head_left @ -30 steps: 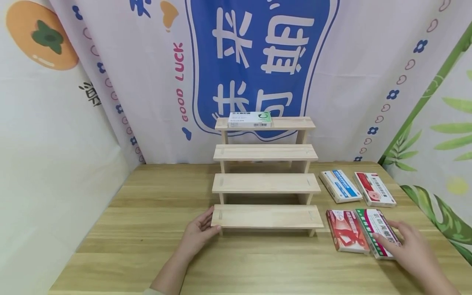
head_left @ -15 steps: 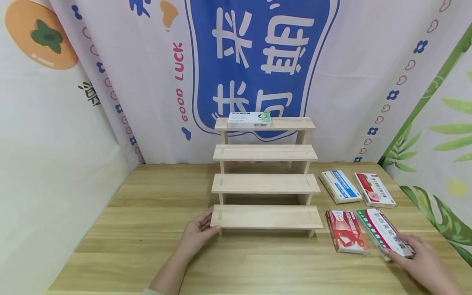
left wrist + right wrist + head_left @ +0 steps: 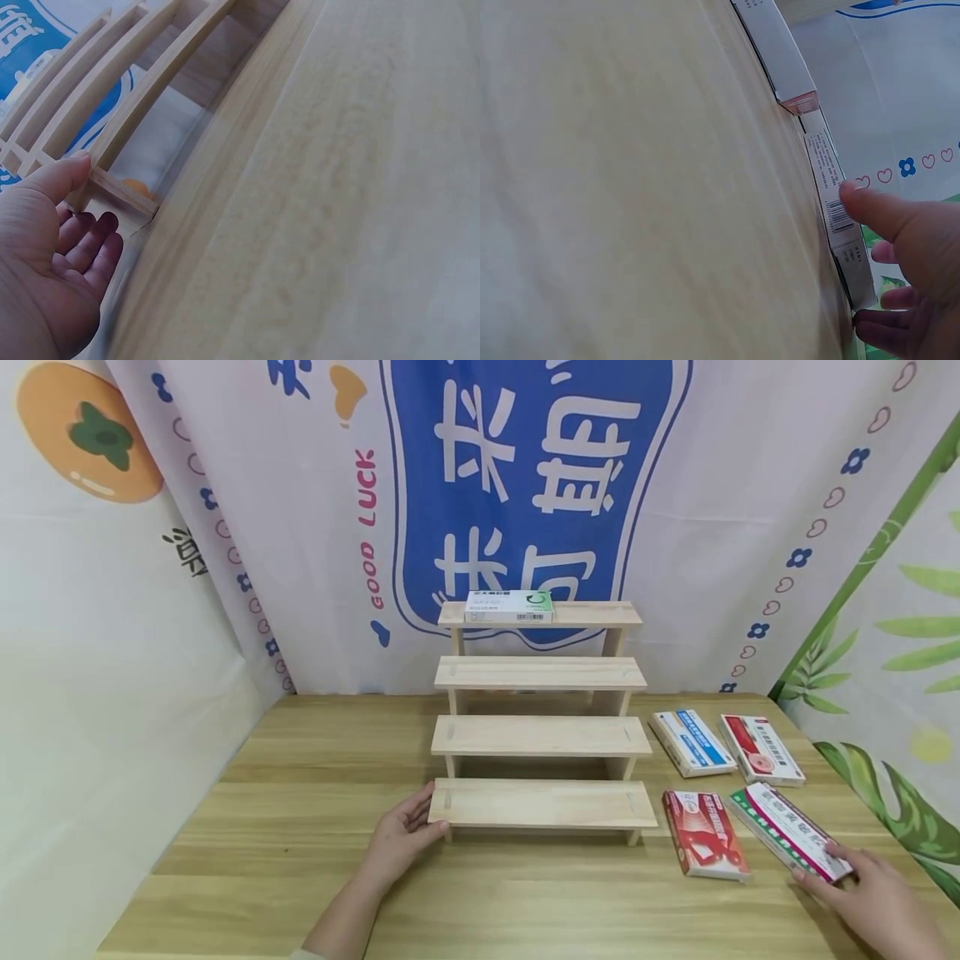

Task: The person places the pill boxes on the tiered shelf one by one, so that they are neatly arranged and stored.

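Note:
A pale wooden stepped shelf (image 3: pixel 543 803) stands mid-table. At the left end of its lowest step, my left hand (image 3: pixel 401 837) grips the board. The left wrist view shows the thumb against the board's corner (image 3: pixel 112 142) and the other fingers curled beneath. To the right, my right hand (image 3: pixel 873 893) holds the near end of a white, green and magenta medicine box (image 3: pixel 787 828), which lies slanted. In the right wrist view the thumb presses the barcoded side of the box (image 3: pixel 834 199); the fingers' far contact is partly hidden.
A red medicine box (image 3: pixel 707 835) lies left of the held one. Behind them lie a blue-and-white box (image 3: pixel 693 742) and a red-and-white box (image 3: pixel 762 750). A white-green box (image 3: pixel 508 606) rests on the top step. Printed cloth (image 3: pixel 300 527) hangs behind the table.
My right hand has moved right and toward the near edge, turning the green-magenta box so its near end swings away from the red box. The left hand stays on the shelf.

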Motion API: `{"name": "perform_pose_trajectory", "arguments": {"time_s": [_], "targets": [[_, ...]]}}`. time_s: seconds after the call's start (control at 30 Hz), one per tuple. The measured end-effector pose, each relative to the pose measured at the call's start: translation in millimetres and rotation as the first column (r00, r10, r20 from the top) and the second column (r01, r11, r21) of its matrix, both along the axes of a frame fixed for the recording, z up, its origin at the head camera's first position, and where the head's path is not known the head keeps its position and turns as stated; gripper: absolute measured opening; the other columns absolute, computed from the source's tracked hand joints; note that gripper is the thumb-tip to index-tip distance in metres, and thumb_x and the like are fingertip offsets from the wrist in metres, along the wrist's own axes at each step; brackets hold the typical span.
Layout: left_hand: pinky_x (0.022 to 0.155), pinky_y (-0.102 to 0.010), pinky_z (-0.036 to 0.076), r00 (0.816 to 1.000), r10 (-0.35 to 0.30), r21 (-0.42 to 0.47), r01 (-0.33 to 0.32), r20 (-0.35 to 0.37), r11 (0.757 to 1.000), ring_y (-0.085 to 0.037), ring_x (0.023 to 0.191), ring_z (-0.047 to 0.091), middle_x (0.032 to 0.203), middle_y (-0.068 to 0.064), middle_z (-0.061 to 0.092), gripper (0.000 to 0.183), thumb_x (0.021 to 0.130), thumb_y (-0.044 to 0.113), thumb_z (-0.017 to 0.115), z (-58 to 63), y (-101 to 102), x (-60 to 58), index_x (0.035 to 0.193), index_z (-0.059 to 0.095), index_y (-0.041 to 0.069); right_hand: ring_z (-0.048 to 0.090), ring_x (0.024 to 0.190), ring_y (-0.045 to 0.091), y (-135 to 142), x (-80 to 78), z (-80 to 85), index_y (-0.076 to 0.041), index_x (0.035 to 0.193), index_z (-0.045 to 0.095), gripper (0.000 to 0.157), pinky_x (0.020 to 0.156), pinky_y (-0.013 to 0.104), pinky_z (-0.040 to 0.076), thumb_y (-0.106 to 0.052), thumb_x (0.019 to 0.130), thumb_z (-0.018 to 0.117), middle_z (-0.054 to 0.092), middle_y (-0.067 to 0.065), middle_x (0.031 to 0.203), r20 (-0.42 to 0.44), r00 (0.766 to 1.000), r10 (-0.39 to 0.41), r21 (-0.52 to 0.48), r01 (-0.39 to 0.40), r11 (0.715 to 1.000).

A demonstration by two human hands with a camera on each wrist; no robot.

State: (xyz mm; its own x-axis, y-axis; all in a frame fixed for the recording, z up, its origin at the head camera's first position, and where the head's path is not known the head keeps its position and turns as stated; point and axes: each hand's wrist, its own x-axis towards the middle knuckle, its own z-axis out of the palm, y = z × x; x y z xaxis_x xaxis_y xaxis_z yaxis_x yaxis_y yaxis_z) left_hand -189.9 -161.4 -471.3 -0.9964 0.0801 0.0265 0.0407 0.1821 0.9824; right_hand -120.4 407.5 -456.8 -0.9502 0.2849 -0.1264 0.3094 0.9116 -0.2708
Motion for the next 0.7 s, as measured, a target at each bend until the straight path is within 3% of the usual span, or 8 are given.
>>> {"name": "perform_pose_trajectory", "arguments": {"time_s": [0.43,0.57,0.7], "targets": [[0.112,-0.040,0.043,1.000,-0.001,0.004,0.001,0.002,1.000,-0.036,0.135,0.048,0.148,-0.021,0.046,0.071,0.085,0.011,0.075,0.8,0,1.0,0.145,0.041,-0.003,0.038,0.113,0.062,-2,-1.8,3.7,0.018,0.133,0.039,0.092,0.091,0.072,0.041,-0.059,0.088,0.063,0.035,0.050,0.125,-0.038,0.998,-0.047,-0.068,0.044,0.997],[0.113,-0.042,0.041,1.000,-0.001,0.021,0.001,0.010,1.000,-0.036,0.135,0.047,0.149,-0.021,0.045,0.070,0.085,0.010,0.075,1.7,0,2.0,0.145,0.041,-0.003,0.043,0.107,0.057,-2,-2.3,11.8,0.019,0.131,0.041,0.085,0.083,0.067,0.044,-0.052,0.090,0.064,0.039,0.048,0.122,-0.127,0.992,-0.028,-0.092,0.016,0.996],[0.113,-0.043,0.041,1.000,-0.004,0.031,0.004,0.007,1.000,-0.036,0.136,0.047,0.149,-0.020,0.045,0.069,0.085,0.010,0.075,2.9,1,2.4,0.145,0.041,-0.003,0.049,0.099,0.054,-8,-5.2,31.2,0.018,0.128,0.048,0.079,0.073,0.059,0.047,-0.047,0.089,0.068,0.045,0.049,0.118,-0.240,0.971,0.009,-0.068,-0.026,0.997]]}}
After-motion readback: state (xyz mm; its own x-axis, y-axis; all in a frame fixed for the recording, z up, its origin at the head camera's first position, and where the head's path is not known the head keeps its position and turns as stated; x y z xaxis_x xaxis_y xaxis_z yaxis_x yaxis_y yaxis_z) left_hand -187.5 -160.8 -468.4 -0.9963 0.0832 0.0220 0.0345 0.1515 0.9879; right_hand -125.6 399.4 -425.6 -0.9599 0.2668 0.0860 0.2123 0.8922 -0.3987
